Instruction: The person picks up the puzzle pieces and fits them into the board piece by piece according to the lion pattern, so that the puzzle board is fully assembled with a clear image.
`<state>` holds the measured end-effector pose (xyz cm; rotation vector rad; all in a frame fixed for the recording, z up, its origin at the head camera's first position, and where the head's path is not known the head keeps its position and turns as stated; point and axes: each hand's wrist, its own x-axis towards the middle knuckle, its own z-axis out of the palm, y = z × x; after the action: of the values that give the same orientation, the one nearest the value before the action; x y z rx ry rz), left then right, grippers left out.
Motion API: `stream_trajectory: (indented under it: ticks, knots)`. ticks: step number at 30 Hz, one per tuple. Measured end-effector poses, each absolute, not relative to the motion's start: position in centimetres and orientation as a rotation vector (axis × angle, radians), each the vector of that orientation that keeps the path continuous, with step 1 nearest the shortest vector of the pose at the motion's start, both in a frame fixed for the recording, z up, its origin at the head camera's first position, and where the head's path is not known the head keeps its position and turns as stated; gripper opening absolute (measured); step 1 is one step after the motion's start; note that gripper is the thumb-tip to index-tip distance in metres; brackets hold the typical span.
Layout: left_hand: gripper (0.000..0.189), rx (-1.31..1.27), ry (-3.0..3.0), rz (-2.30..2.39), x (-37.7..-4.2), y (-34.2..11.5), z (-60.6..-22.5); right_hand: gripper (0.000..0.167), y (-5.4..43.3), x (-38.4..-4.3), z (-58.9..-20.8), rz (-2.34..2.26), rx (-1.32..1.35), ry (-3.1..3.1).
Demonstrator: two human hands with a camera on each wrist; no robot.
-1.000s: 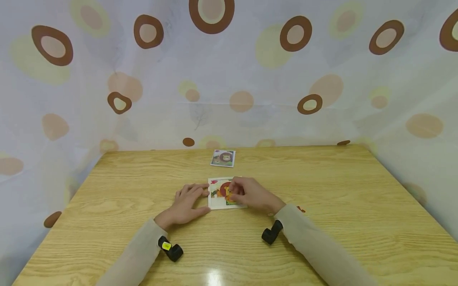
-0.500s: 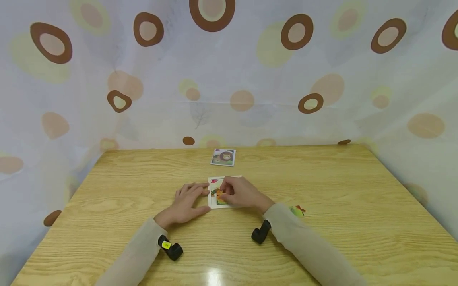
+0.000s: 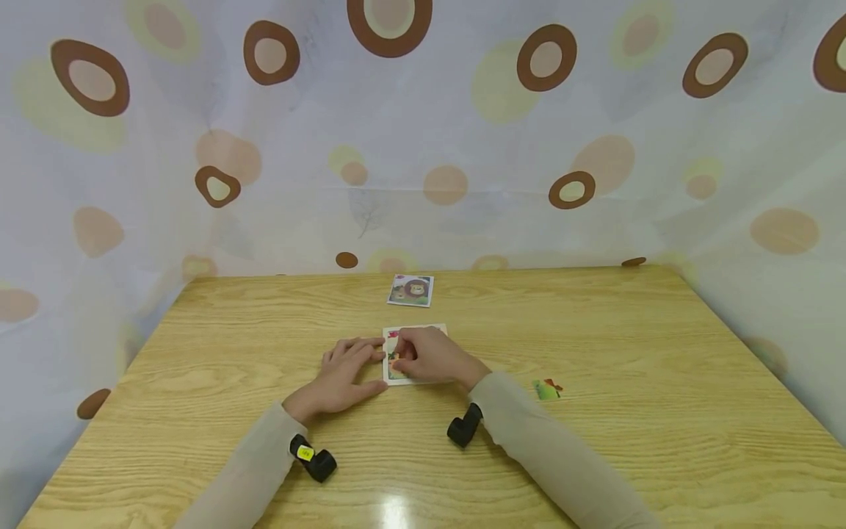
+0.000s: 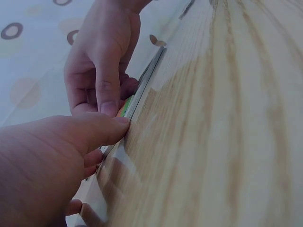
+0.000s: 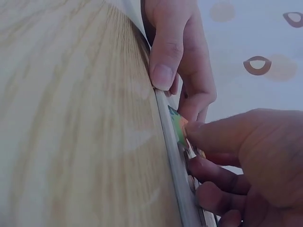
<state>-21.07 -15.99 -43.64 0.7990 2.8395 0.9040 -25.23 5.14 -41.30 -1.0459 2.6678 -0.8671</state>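
A small square jigsaw puzzle board (image 3: 440,328) with a white border lies in the middle of the table. My left hand (image 3: 339,380) rests at its left side, fingers and thumb stretched out, with fingertips right at the border. Over the board, my right hand (image 3: 434,357) pinches a puzzle piece (image 5: 179,128) printed in orange and green. The piece is low over the board's left part, near my left thumb (image 5: 163,75) in the right wrist view. Much of the board's picture is hidden beneath my right hand.
A loose green and red puzzle piece (image 3: 546,390) lies on the wooden table (image 3: 628,353), to the right of my right sleeve. Farther back is a card (image 3: 411,291) with a lion picture. A patterned cloth (image 3: 446,147) hangs behind the table.
My right hand has moved left across the board with the puzzle piece, covering the red-maned lion. Its sleeve has uncovered the loose green and red piece. The left hand has stayed in place.
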Motion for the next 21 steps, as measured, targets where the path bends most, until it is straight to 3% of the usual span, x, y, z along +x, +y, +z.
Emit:
stream_trajectory:
  ticks: [12, 17, 21]
  knots:
    - [0.039, 0.794, 2.833, 0.893, -21.2, -15.8, -43.6, 0.022, 5.1, -25.0, -41.1, -0.798, -0.995, 2.728]
    - [0.038, 0.811, 2.838, 0.901, -21.1, -15.8, -43.5, 0.030, 4.7, -24.7, -40.9, -0.632, -1.103, 2.776]
    - [0.038, 0.821, 2.853, 0.881, -20.9, -15.9, -43.4, 0.025, 4.3, -24.2, -40.6, -0.381, -1.240, 2.845]
